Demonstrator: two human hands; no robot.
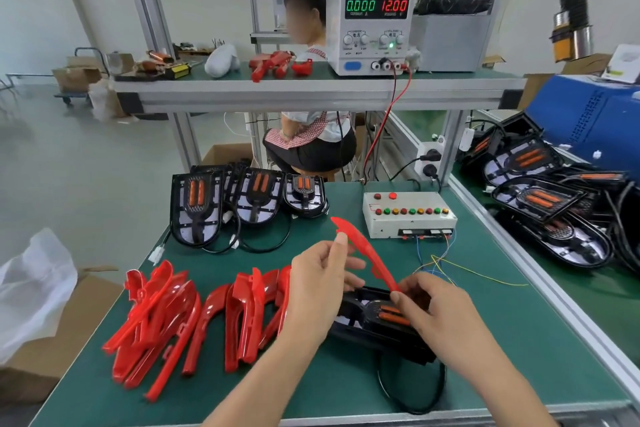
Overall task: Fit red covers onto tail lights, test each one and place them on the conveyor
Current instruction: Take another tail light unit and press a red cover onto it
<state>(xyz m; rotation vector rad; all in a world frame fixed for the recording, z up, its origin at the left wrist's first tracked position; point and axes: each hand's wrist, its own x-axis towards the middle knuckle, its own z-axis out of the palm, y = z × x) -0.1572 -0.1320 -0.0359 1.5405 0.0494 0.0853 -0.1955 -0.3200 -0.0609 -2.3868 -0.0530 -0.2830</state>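
Green bench mat (485, 340) under a framed shelf; I watch through the head camera. Both hands work near the middle of the mat.

Left hand (318, 284): raised, thumb and fingers pinching the upper part of a red cover (363, 250). The cover stands tilted, upper tip up and away from the hands, lower end running down toward the right hand.

Right hand (433, 308): fingers curled, pinching the lower end of the same cover, just over the tail light (377, 322). The light lies on the mat beneath and between both hands, black housing, orange strips facing up. Its cable (412, 388) loops on the mat below the right wrist. The cover is not seated on the light; I cannot tell if its lower end touches the housing.

Left of the left hand: a pile of red covers (180, 315), overlapping on the mat.

Beyond the left hand: three uncovered lights (249, 201), propped up in a row.

Beyond the right hand: a white test box (408, 215) with coloured buttons, thin wires trailing from its front toward the right hand.

On the shelf above: a power supply (374, 28), display reading 0.000 and 12.00.

Far right of the right hand: more lights (543, 198) heaped on a second green surface past the rail.

A seated person (308, 87) is behind the shelf.
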